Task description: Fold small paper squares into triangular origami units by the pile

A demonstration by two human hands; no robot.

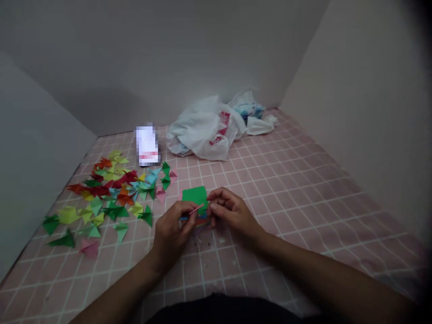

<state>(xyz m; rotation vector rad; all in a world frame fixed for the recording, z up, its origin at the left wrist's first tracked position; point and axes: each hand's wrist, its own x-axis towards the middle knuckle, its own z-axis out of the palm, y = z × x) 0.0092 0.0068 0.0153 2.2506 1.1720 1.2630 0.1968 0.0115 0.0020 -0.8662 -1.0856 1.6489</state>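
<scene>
My left hand point(174, 228) pinches a small, thin piece of folded pink paper point(196, 209) between thumb and forefinger, seen nearly edge-on. Just right of the paper's tip is my right hand point(232, 213), its fingers loosely curled and slightly apart, with nothing visible in them. Behind and below both hands lies a stack of square coloured paper point(195, 195), green on top, with blue and orange edges showing at the front. To the left spreads a loose pile of folded paper pieces point(114, 211) in green, yellow, red, orange, blue and pink.
A lit phone point(147, 145), its screen blurred out, stands behind the folded pieces. A crumpled white plastic bag point(205, 128) with red print is at the back, beside a blue-and-white packet point(249, 110). Pink checked cloth point(286, 180) covers the surface, with walls on three sides.
</scene>
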